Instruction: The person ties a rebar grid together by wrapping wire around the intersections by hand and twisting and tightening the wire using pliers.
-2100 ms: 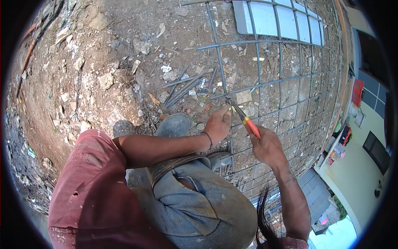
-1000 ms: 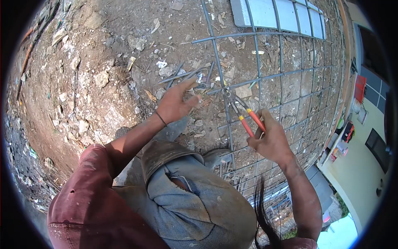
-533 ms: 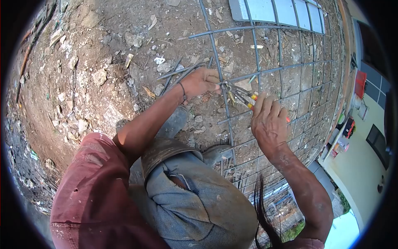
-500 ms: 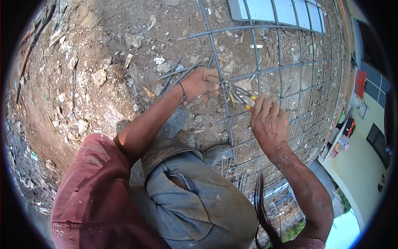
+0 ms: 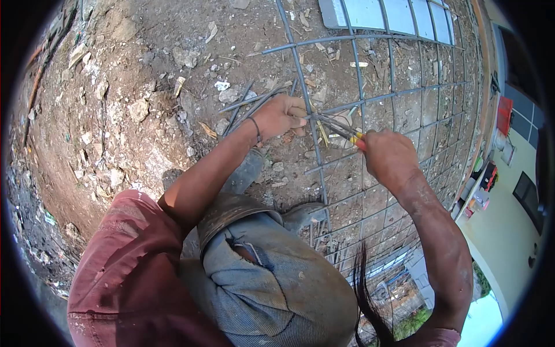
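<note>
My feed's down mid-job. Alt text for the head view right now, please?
The right hand grips red-handled pliers, their tips at the edge of a steel grid, right by the fingertips of the left hand. The grid lies over rubble-strewn dirt, with loose rods near the left wrist and a pale panel under its bars at the top.

Left hand (image 5: 281,118) at a rebar grid (image 5: 293,45), right hand (image 5: 393,157) gripping red-handled pliers (image 5: 356,139)

Bright daylt, sun patches on ground (image 5: 151,159), glare btm R, fisheye warp w/ blk corners.
</note>
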`<control>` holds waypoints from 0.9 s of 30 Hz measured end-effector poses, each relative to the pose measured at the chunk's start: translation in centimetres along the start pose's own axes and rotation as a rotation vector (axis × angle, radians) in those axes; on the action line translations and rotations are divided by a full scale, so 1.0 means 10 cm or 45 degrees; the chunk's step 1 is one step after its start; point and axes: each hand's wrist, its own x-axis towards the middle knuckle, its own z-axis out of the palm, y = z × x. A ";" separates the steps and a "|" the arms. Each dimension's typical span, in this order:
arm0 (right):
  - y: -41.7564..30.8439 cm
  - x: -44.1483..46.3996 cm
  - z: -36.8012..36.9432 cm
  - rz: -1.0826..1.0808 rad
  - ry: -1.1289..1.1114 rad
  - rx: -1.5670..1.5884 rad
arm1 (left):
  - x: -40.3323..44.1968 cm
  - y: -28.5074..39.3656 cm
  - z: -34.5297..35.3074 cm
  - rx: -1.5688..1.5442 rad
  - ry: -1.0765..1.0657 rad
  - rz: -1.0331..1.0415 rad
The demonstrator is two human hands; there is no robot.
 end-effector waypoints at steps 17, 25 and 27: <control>-0.19 -0.21 0.42 0.506 -0.883 2.268 | -0.03 0.00 0.02 0.062 0.032 -0.016; -0.24 -0.26 0.29 0.414 -0.827 1.962 | -0.38 -0.03 0.26 0.692 0.654 0.379; -0.22 -0.24 0.21 0.298 -0.707 1.784 | -0.75 0.14 0.43 0.257 0.501 -0.042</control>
